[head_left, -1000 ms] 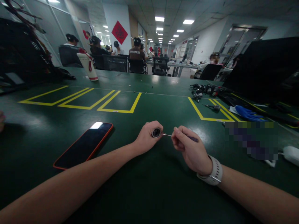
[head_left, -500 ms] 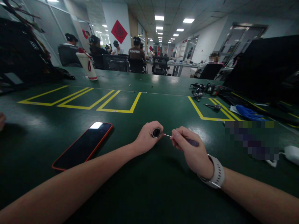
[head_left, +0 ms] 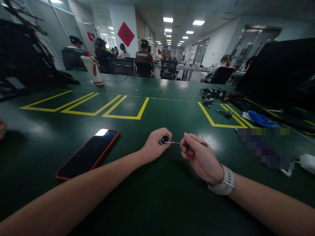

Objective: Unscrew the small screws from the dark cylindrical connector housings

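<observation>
My left hand [head_left: 154,144] is wrapped round a small cylindrical part with a metal rim [head_left: 161,141], its round opening facing me. In my right hand [head_left: 200,155] is a thin-shafted screwdriver [head_left: 176,143], pinched between thumb and fingers. Its shaft points left, and the tip is at the cylinder's opening; how deep it goes I cannot tell. My fingers cover most of its dark handle. Both hands are just above the green table [head_left: 152,203]. A phone in an orange-red case [head_left: 90,152] lies left of my left hand.
Yellow tape [head_left: 123,117] outlines areas on the table. At the right are dark metal parts [head_left: 209,98], a thin-shafted tool [head_left: 226,113], a blue glove [head_left: 263,118] and a white object [head_left: 307,163]. A cup [head_left: 94,72] stands at the back left; another person's hand [head_left: 2,128] shows at the left edge.
My right hand has turned and tilted, carrying the screwdriver with it. Its tip now reaches across the cylinder's opening instead of the right side of the rim. My left hand stays nearly still.
</observation>
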The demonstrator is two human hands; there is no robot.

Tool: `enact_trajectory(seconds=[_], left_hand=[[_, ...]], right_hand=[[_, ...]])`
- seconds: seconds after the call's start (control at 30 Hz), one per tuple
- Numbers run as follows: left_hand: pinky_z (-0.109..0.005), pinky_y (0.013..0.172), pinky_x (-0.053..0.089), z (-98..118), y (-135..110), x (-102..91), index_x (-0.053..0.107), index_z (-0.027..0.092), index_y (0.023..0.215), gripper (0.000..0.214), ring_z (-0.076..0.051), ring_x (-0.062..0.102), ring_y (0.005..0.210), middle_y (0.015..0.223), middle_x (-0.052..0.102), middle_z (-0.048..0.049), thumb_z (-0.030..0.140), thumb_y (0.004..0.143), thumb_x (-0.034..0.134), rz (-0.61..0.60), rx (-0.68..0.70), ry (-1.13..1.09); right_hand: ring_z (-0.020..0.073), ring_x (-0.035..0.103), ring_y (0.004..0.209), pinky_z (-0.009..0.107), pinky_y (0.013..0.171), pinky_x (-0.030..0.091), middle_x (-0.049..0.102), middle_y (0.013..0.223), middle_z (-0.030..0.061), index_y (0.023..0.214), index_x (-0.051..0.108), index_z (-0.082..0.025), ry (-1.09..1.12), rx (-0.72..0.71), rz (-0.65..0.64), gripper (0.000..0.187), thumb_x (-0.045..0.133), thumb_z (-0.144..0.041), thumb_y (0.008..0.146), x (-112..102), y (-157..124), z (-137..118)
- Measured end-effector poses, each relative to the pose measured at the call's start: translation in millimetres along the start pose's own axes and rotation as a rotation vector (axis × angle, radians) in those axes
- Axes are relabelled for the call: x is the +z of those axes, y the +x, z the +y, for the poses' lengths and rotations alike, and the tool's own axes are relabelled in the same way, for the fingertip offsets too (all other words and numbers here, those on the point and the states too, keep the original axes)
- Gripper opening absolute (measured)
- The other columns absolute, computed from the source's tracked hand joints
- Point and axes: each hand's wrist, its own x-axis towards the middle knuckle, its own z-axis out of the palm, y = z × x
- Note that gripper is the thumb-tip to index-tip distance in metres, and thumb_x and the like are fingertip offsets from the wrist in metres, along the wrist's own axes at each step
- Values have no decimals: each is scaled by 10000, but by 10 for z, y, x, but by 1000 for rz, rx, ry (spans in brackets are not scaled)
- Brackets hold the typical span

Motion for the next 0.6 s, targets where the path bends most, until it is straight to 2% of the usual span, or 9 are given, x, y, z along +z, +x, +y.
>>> enact_trajectory(seconds=[0.2,0.47,0.6], left_hand=[[-231,571,377,9,17,4,500,154,646,127,-102,459,603,643,493,32,162,688,620,10,-76,-138],[-219,528,365,16,20,10,487,153,641,181,-89,435,561,624,471,39,210,690,651,-8,-99,-245],[-210,519,356,6,13,25,476,157,628,175,-83,425,550,606,460,47,189,684,639,2,-91,-222]], right_hand=[[61,345,481,201,437,254,479,571,-35,661,578,-179,-91,-91,2,258,594,-383,818,-22,-8,5],[97,454,572,245,530,354,512,640,-21,708,583,-201,-556,-414,-28,242,515,-358,880,-54,-78,13],[109,466,595,258,556,364,508,645,-15,675,574,-195,-677,-480,-50,255,515,-337,878,-22,-103,-1]])
